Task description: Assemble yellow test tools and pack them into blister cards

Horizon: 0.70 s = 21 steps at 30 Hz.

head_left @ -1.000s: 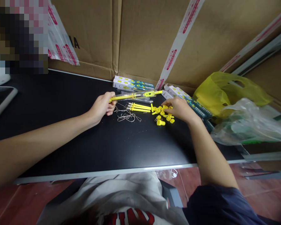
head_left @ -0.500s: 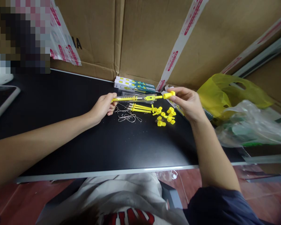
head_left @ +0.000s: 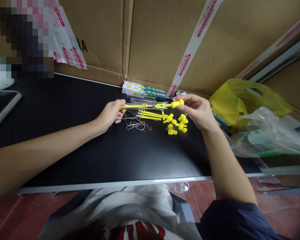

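My left hand (head_left: 112, 111) is closed round the left end of a spring scale (head_left: 150, 106), a clear tube with yellow parts inside, held level above the table. Between the thumb and fingers of my right hand (head_left: 196, 108) is a yellow cap (head_left: 177, 103). Its narrow side meets the yellow tip at the tube's right end; whether it is seated there I cannot tell. Below the tube lie several yellow rods with metal ends (head_left: 151, 115), bent wire hooks (head_left: 137, 125) and loose yellow plastic pieces (head_left: 182, 126).
Two printed boxes (head_left: 143, 90) lie against the cardboard (head_left: 165, 43) behind the black table (head_left: 110, 160). To the right are a yellow plastic bag (head_left: 225, 100) and a clear plastic bag (head_left: 270, 133). A white-edged device (head_left: 5, 113) sits at far left.
My right hand has moved slightly left, bringing the yellow cap from just apart of the tube's tip into contact with it. My left hand and the spring scale have hardly moved.
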### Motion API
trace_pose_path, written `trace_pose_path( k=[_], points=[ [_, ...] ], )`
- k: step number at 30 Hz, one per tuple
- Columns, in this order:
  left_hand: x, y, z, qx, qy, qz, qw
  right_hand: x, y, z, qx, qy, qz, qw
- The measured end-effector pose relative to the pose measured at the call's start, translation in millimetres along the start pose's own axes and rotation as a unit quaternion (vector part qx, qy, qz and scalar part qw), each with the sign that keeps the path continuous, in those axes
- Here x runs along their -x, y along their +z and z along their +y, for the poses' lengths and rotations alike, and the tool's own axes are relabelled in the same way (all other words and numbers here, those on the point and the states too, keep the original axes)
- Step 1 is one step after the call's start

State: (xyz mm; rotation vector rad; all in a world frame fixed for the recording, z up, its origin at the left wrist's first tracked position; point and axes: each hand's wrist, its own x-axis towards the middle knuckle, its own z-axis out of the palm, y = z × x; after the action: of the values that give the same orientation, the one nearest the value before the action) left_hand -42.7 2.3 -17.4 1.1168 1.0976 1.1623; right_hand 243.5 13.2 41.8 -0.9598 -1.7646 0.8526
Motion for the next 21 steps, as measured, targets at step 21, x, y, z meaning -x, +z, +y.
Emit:
trace_pose_path(
  k=[21],
  points=[
    [1,-0.4,-1,-0.010,0.023,0.008,1.000,4,13,-2,-0.007,0.032,-0.004,0.999]
  ],
)
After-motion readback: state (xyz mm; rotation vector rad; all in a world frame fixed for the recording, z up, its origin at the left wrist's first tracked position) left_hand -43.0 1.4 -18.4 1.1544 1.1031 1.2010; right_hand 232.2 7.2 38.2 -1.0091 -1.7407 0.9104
